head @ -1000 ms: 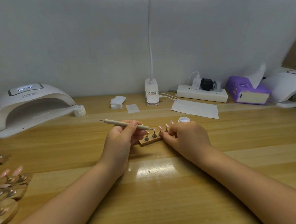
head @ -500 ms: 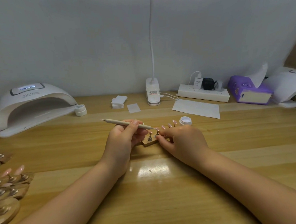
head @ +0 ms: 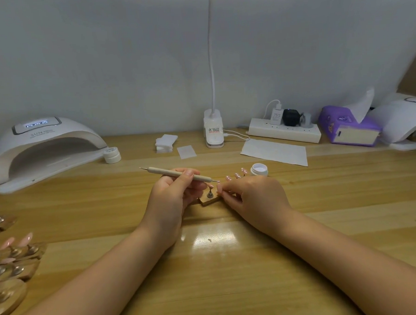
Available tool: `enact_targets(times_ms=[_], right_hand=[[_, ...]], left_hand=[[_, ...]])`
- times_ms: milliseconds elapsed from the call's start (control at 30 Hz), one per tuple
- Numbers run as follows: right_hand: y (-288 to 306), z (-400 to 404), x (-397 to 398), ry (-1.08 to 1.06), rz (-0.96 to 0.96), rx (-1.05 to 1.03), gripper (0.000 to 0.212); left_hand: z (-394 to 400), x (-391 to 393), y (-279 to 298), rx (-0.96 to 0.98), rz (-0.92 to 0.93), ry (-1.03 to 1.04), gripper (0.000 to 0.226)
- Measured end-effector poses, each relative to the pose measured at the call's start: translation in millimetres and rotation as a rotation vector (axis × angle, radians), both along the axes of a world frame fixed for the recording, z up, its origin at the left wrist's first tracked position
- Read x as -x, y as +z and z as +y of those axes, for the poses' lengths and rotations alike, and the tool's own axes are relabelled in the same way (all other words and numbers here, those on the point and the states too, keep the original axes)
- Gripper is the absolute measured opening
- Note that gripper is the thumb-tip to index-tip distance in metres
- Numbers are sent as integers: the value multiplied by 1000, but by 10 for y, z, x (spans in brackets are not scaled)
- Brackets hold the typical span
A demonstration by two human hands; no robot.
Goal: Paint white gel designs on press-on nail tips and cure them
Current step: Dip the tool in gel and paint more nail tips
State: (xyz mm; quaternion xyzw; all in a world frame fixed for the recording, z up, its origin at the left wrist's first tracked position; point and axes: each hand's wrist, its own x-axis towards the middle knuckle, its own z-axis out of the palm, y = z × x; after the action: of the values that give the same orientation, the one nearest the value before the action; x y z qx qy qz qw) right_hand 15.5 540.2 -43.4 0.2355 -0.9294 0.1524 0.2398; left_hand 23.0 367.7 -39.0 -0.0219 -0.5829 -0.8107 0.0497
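Left hand [head: 170,200] grips a slim beige dotting tool [head: 179,175], held near level, its metal tip beside a pale pink nail tip [head: 218,187] pinched by the right hand [head: 252,198]. That nail tip sits at mid-surface over a small wooden holder [head: 210,201] carrying metal pegs; more pink tips [head: 237,175] show behind the right hand's fingers. An open white gel jar [head: 259,169] stands just beyond. Curing lamp [head: 42,149] at far left, display lit. Further pink tips on wooden stands [head: 12,256] lie at the left edge.
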Motion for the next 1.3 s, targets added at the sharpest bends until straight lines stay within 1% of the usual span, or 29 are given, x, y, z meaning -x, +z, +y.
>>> enact_targets(times_ms=[100,233,400,467,567,667,767,833,900,1000,1100,1200,1300], right_hand=[[26,4,-46,13,40,107,18],[59,33,-79,-1,-53,226,11],[169,103,-80,54,-75,451,7],[224,121,-92,96,-94,540,6],[304,128,-118,153,-93,623,3],[396,96,-154,203,-60,650,4],[461,41,-210,232,-27,649,10],[479,10,-246,260,1,627,7],[483,-1,-268,277,36,606,9],[469,2,-261,267,85,555,10],[421,1,-227,264,85,544,10],[318,-4,-203,279,30,570,9],[181,9,-183,266,-68,555,10]], left_hand=[[-13,-21,11,-3,10,2,17],[-31,-50,42,-4,23,-45,18],[-28,-114,125,-82,40,-114,20],[-18,-135,199,-96,66,-79,15],[-2,-166,356,-53,141,30,22],[32,-240,537,73,307,124,19],[49,-346,659,217,492,204,10],[44,-397,696,343,622,230,5],[46,-416,686,436,692,253,4],[74,-408,619,484,717,268,4],[88,-381,526,537,753,266,5],[97,-349,379,492,728,276,4],[112,-315,205,410,616,288,4]])
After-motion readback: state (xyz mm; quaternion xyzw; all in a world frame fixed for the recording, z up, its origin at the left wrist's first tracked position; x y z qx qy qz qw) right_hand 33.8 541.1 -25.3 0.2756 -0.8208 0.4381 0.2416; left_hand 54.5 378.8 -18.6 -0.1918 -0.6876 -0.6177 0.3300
